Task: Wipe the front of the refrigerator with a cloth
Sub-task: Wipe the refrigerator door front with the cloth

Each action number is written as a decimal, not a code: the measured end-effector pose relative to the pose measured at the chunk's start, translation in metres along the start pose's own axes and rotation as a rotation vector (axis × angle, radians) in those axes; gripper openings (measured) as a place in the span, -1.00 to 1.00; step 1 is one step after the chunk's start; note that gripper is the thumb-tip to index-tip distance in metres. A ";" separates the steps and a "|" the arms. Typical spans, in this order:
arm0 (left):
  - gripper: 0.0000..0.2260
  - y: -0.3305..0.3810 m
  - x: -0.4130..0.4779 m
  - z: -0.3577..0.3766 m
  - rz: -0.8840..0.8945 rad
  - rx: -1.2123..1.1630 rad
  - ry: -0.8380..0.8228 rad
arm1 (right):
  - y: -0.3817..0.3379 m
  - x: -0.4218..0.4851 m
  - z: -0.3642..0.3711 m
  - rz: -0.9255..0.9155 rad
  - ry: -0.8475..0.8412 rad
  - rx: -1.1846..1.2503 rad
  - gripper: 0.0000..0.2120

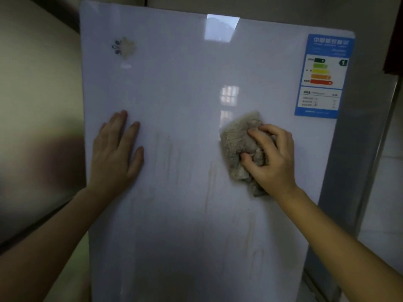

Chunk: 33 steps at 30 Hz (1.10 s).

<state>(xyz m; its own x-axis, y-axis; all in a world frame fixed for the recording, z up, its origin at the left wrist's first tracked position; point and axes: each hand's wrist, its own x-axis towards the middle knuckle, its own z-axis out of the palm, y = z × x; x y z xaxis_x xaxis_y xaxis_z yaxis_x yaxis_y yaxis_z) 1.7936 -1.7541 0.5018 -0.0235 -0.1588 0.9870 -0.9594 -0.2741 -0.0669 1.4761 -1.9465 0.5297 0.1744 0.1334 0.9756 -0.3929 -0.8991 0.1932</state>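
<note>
Head view, refrigerator [185,101]: its glossy white front fills the frame, with a blue energy label [322,77] at the upper right corner.
Cloth [235,140]: a crumpled beige rag pressed against the door, below and to the left of the energy label, near it but apart.
Right hand [272,158]: fingers curl round the cloth and bunch it into a thick pad, probably so it can rub with firmer pressure.
Left hand [115,153]: holds nothing. It lies flat with straight fingers on the door, well to the left of the energy label and lower, and likely steadies the door against the push.
Streaks [165,153]: faint brownish drip marks run down the door, below and left of the energy label. They look not yet wiped.
Sticker remnant [125,47]: a worn patch far left of the energy label, level with its top.
</note>
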 end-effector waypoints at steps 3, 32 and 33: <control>-0.51 -0.001 0.000 0.001 0.012 0.007 0.005 | -0.016 -0.018 0.013 -0.187 -0.098 -0.009 -0.59; -0.50 -0.006 0.000 0.001 0.028 -0.017 0.001 | -0.074 0.008 0.061 -0.433 -0.183 0.045 -0.64; -0.50 -0.006 0.001 0.001 0.029 -0.013 -0.005 | -0.074 0.005 0.061 -0.475 -0.203 0.048 -0.65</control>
<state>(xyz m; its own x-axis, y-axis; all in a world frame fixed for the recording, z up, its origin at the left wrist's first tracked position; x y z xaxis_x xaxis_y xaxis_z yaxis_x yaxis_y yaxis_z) 1.7998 -1.7530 0.5028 -0.0499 -0.1709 0.9840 -0.9620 -0.2565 -0.0933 1.5609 -1.9042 0.5137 0.4971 0.4522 0.7405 -0.1867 -0.7777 0.6003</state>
